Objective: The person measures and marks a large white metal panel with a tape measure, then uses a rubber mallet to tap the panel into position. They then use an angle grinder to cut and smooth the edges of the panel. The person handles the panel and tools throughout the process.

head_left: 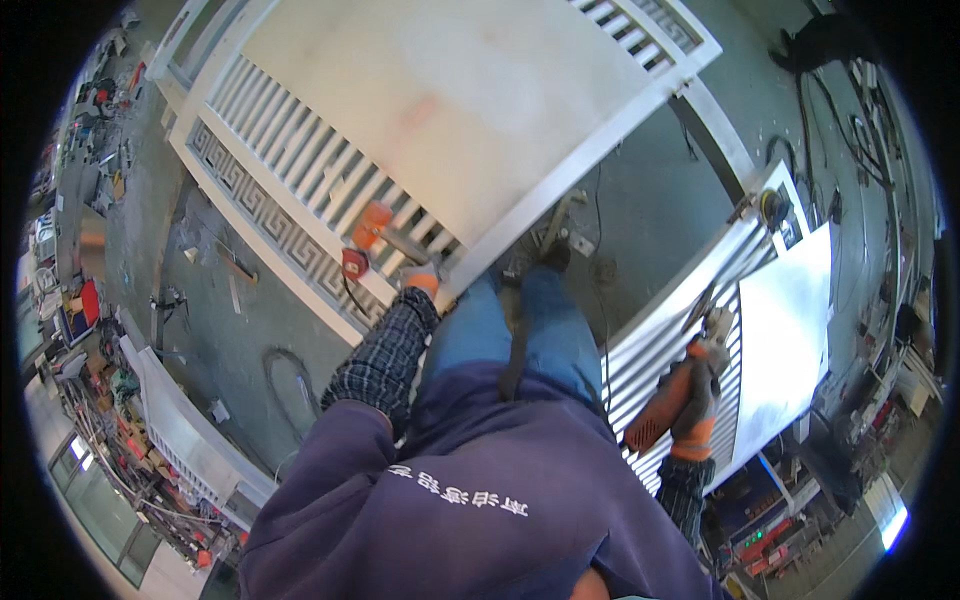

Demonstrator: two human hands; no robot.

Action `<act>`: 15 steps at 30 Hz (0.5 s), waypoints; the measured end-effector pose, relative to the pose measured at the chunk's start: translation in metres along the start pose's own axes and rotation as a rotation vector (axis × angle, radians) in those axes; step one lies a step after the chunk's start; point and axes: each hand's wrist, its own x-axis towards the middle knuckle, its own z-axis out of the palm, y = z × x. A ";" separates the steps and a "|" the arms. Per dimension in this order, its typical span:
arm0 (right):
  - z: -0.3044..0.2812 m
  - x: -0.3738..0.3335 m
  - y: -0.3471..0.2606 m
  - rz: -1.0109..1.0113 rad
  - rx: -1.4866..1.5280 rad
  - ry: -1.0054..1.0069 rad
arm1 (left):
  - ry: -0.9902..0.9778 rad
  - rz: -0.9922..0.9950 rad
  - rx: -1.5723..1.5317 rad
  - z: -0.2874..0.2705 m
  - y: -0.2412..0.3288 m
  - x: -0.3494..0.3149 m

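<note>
Person's right hand (702,385) grips red-brown power tool (660,410), right of large white panel (480,120); left hand (423,277) at that panel's near edge, grip can't tell; orange tool (370,226) just beyond; firm wrist, sleeve (685,490) clear likely works best

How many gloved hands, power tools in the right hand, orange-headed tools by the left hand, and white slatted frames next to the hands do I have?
Gloved hands: 2 (left hand, right hand)
Red-brown power tool: 1
Orange-headed tool: 1
White slatted frames: 2 (large frame, right-side frame)
Total: 6
</note>
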 end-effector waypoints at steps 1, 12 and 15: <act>0.001 0.000 0.008 0.000 0.010 -0.001 | 0.026 -0.055 -0.164 0.016 0.003 0.008; 0.067 0.004 0.022 -0.027 -0.083 0.011 | 0.329 -0.011 -0.337 -0.045 0.082 -0.045; 0.073 0.005 0.014 -0.040 -0.110 0.041 | 0.399 0.109 -0.332 -0.057 0.107 -0.034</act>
